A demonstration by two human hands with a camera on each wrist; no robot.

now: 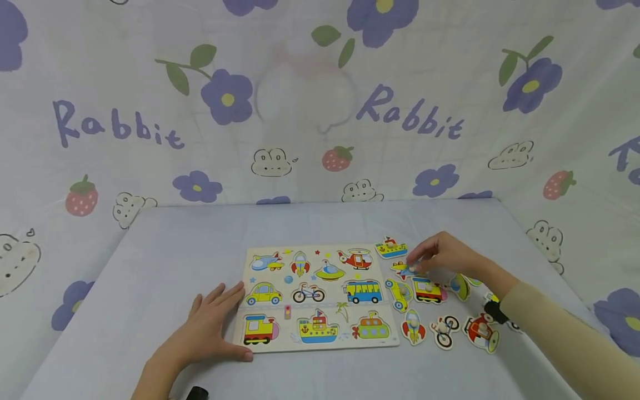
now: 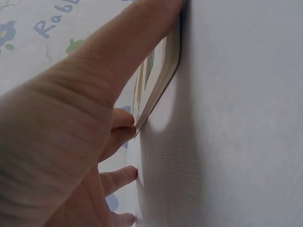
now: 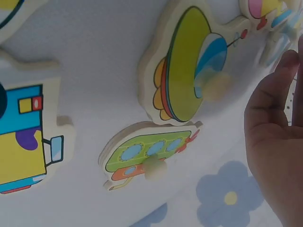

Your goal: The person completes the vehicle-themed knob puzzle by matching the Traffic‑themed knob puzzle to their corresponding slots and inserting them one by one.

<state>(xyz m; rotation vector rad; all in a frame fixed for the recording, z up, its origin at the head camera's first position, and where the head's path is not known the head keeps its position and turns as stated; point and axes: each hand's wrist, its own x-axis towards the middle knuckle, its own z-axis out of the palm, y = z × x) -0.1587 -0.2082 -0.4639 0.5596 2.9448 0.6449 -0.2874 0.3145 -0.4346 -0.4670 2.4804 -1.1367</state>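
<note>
Yellow and blue paint brightens the flat toy plane (image 1: 400, 270) (fingers hide some), just right of the wooden board (image 1: 334, 291). The right hand (image 1: 444, 256) bends over it; I can't tell if it's pinching. The left hand (image 1: 212, 322) spreads loosely along the board's left edge.

- Passable: the white cloth-covered table (image 1: 195, 230), along its far and left edges.
- Obstructing toward its right edge: brightly painted wooden vehicle pieces (image 1: 429, 291), beige-sleeved right arm (image 1: 565, 339).
</note>
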